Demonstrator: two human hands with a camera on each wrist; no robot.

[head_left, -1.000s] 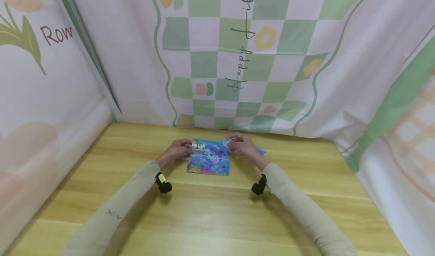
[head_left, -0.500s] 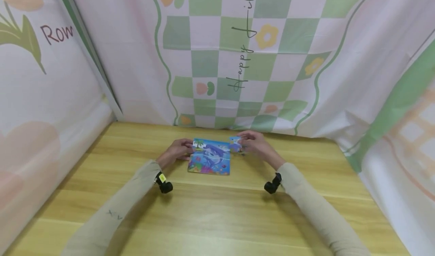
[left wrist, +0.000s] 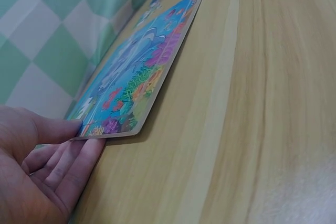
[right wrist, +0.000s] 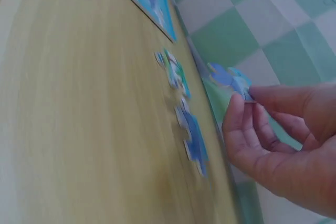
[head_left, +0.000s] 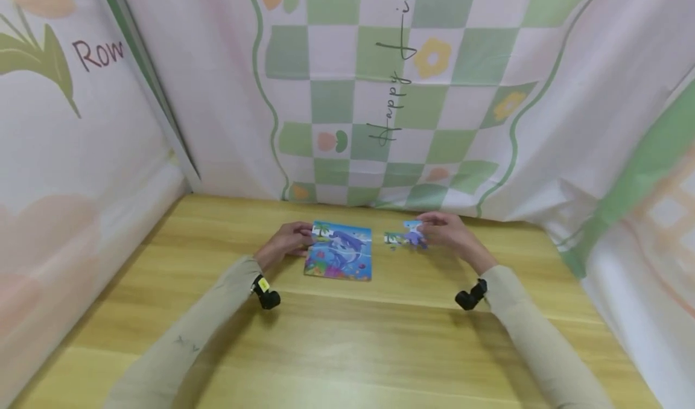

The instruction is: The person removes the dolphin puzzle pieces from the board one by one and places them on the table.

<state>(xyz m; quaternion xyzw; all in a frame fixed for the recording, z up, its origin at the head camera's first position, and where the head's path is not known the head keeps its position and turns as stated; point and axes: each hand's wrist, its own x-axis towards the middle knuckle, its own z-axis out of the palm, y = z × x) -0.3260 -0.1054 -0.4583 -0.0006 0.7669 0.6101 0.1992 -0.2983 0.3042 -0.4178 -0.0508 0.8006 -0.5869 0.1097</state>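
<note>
Head view shows me two hands well apart over the table [head_left: 336,336]. The left hand [head_left: 285,240] pinches the left edge of the dolphin board [head_left: 341,252]. Right of that, I see the right hand [head_left: 449,234] pinching a puzzle piece [right wrist: 236,82], raised near loose pieces [right wrist: 194,136] lying beside the board.

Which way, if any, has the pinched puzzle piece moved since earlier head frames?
Yes: the pinched puzzle piece moved right, away from the dolphin puzzle, judged against the checkered curtain.
</note>
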